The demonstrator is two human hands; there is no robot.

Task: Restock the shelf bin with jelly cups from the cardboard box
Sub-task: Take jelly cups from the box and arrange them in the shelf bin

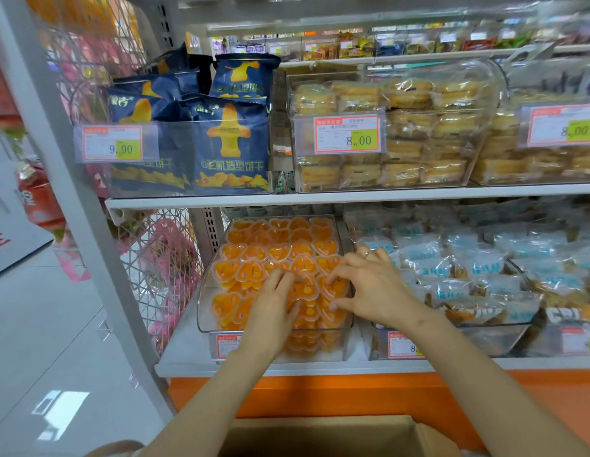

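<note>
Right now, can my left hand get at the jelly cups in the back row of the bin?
Probably yes. The left hand rests on the front cups, the bin is open on top, and nothing lies between it and the back row; the shelf above seems to leave room.

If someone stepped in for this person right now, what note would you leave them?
Left hand rests flat on the jelly cups; right hand touches cups beside it, grip unclear.
Clear shelf bin is nearly full of orange heart-shaped cups.
Cardboard box sits open below; its contents are hidden.
Left: probably level the front rows, then check the box for leftovers.
</note>
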